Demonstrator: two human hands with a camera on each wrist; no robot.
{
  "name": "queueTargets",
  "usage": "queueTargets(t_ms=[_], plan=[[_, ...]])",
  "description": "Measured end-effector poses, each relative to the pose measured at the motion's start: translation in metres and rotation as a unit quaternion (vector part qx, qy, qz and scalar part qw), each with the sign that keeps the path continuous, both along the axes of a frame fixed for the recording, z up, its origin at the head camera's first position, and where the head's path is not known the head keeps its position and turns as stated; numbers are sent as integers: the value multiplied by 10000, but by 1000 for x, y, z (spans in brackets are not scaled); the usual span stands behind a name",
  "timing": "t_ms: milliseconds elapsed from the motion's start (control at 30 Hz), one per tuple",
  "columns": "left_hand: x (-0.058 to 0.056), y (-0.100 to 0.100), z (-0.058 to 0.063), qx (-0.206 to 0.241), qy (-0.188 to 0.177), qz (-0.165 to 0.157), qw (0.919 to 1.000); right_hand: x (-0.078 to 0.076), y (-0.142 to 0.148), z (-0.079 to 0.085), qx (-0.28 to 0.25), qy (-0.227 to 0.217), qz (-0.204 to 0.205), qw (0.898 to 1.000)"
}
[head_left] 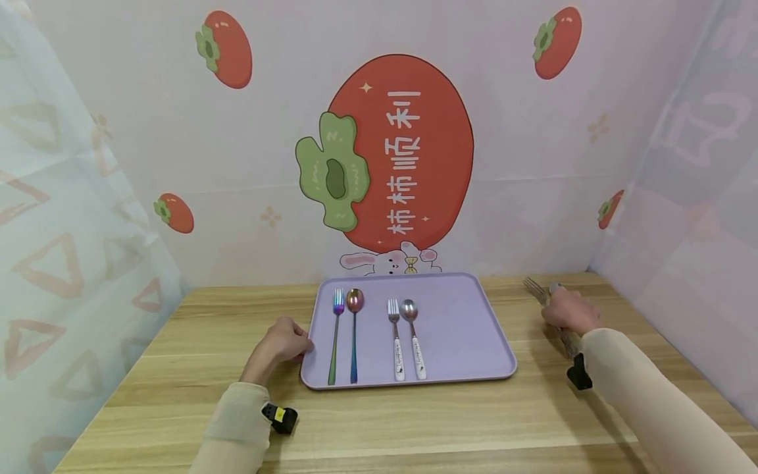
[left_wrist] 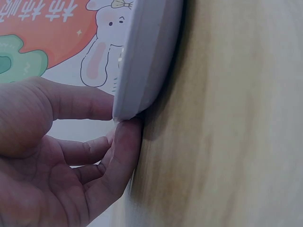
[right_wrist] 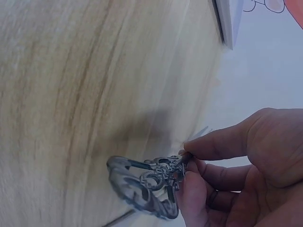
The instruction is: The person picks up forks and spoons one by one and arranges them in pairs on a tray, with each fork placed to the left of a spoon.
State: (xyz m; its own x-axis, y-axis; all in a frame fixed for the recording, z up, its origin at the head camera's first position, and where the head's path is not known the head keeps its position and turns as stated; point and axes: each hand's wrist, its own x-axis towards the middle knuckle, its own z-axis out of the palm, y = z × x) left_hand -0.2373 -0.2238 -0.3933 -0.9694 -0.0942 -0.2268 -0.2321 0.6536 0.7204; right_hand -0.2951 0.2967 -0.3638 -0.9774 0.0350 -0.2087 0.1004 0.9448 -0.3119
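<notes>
Pale walls with red fruit pictures are seen behind the tray, and a wooden table is seen under it. At the tray's left edge, the rim is pinched by the left hand, thumb and finger close together. If that rim were lifted, the tray might be tipped. On the tray's left part, a rainbow fork and a rainbow spoon are laid side by side; by such a tip they could be made to slide. Near the tray's middle, a white-handled fork and a white-handled spoon could be slid too. To the right of the tray, a fancy metal handle is pinched by the right hand, its fingers bent in. By that hand a metal fork and a rounded metal tip are seen; which one is held cannot be told. Since the handle has holes, it could be snagged, or dropped if pinched too loosely.

Tiny writing is printed on both white handles, too small to be read. Behind the tray, 柿柿顺利 is written on the big red fruit, read from bottom to top. No brand can be read.
</notes>
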Motion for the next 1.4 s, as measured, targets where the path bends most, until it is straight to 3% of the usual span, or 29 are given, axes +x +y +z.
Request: queueTargets(t_ms=[867,1400], plan=[[-1,-1,-1,-29,-25,8,10000,7,-10,34,44,546,233,9982],[-1,-2,-3,-69,50,-54,9999,6,-39,47,120,474,366,9981]])
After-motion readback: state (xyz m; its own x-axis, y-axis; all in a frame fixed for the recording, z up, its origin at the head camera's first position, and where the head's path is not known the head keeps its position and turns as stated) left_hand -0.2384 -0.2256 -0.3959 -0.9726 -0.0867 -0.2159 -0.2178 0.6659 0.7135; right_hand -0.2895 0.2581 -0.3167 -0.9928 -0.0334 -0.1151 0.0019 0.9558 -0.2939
